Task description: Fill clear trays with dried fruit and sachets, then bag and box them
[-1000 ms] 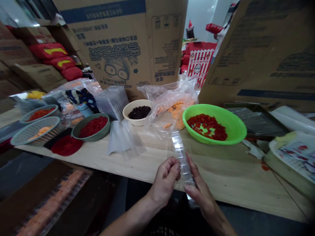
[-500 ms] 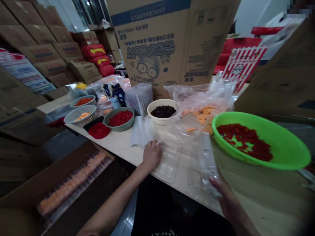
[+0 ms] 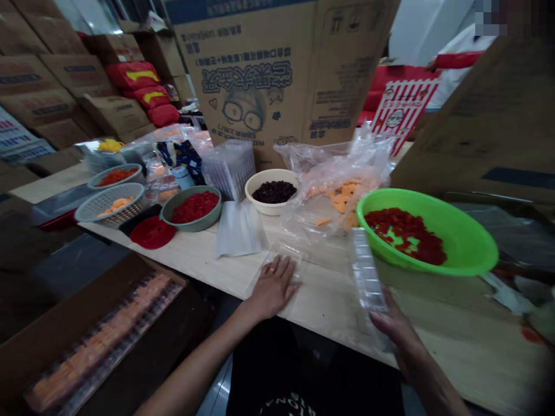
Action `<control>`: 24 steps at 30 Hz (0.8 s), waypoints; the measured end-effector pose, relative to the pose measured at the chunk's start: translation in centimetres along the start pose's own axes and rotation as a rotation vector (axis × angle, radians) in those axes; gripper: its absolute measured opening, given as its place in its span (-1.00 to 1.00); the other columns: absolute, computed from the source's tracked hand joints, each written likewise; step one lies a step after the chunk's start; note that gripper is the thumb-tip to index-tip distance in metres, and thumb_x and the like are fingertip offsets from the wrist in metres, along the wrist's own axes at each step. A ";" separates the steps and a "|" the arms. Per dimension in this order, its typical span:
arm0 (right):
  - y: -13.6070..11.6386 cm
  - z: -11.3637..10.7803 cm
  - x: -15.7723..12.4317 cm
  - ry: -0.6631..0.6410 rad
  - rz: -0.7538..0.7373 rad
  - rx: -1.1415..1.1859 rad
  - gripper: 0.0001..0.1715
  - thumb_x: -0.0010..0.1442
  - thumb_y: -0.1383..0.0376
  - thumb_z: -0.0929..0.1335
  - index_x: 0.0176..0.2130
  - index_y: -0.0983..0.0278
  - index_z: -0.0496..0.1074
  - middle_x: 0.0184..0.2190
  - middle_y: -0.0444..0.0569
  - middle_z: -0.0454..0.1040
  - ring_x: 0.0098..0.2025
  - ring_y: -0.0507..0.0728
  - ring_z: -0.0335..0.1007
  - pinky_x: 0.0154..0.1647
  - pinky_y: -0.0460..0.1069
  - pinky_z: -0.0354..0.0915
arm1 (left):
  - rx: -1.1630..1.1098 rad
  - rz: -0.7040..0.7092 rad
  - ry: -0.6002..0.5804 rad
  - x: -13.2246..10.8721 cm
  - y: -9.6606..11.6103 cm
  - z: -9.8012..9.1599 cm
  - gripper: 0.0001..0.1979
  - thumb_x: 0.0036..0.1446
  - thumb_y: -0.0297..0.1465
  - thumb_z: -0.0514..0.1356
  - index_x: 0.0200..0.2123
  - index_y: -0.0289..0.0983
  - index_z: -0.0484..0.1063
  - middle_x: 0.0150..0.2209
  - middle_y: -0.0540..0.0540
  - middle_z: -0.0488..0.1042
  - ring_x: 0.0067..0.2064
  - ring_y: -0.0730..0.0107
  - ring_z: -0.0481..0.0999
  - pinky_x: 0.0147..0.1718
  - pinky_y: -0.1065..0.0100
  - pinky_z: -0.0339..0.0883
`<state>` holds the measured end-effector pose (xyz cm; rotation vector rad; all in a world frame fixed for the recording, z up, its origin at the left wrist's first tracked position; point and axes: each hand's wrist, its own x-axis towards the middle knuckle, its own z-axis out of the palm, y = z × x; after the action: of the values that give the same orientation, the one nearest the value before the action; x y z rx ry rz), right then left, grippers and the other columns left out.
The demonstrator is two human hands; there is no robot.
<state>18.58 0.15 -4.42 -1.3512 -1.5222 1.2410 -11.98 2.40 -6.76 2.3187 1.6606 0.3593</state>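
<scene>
Your left hand (image 3: 275,283), low in the middle of the frame, lies spread flat on a clear tray (image 3: 293,254) resting on the surface (image 3: 329,297). Right of it, your right hand (image 3: 392,323) is closed around the lower end of a second clear tray (image 3: 366,268), held on edge. Just beyond is a green bowl (image 3: 459,245) of red pieces. Further left are a bag (image 3: 342,179) of orange pieces, a white bowl (image 3: 260,202) of dark pieces and a grey bowl (image 3: 191,222) of red pieces.

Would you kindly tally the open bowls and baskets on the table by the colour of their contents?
Red pieces: 3, bright green bowl, grey-green bowl, far basket
Orange pieces: 1, mesh basket
Dark pieces: 1, white bowl
Total: 5
</scene>
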 end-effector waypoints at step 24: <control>-4.4 3.8 -3.8 -0.038 -0.193 0.307 -0.02 0.16 -0.14 0.35 0.42 0.06 0.04 0.42 -0.09 0.04 0.44 0.32 -0.11 0.43 0.30 -0.16 | -1.782 -0.411 0.066 1.0 16.5 -3.5 -0.59 -0.08 -0.13 0.46 -0.29 -0.30 0.52 -0.39 -0.03 0.50 -0.38 0.48 0.43 -0.34 0.46 0.34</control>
<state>14.41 -4.16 -0.87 -0.9646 -1.3843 1.3194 1.64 -1.48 2.42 0.6213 0.8885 1.1489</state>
